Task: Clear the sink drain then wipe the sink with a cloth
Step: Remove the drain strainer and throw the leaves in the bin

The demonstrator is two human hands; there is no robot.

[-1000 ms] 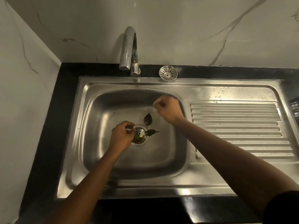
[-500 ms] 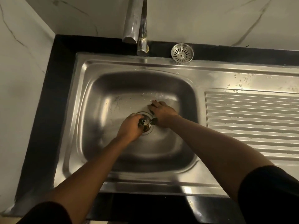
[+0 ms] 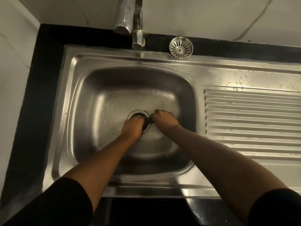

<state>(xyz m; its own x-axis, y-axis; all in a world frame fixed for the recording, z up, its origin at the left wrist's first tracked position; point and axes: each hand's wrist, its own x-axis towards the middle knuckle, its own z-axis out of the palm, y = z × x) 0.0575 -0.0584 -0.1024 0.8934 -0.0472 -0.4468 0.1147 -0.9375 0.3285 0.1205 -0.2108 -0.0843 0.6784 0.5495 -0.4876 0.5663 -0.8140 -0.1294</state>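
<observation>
- The steel sink is set in a black counter. Its basin floor is speckled with water drops.
- A ribbed drainboard runs off to the right of the basin.
- Both forearms reach down into the basin from black sleeves and converge at its middle.
- The faucet stands at the back rim.
- The left hand is knuckles-up over the drain, with its fingers curled down into the opening. Whether they hold anything cannot be told.
- The right hand sits just beside it, fingers bent inward and pinching a dark scrap at the drain's right edge.
- A loose round strainer lies on the back ledge, right of the faucet.
</observation>
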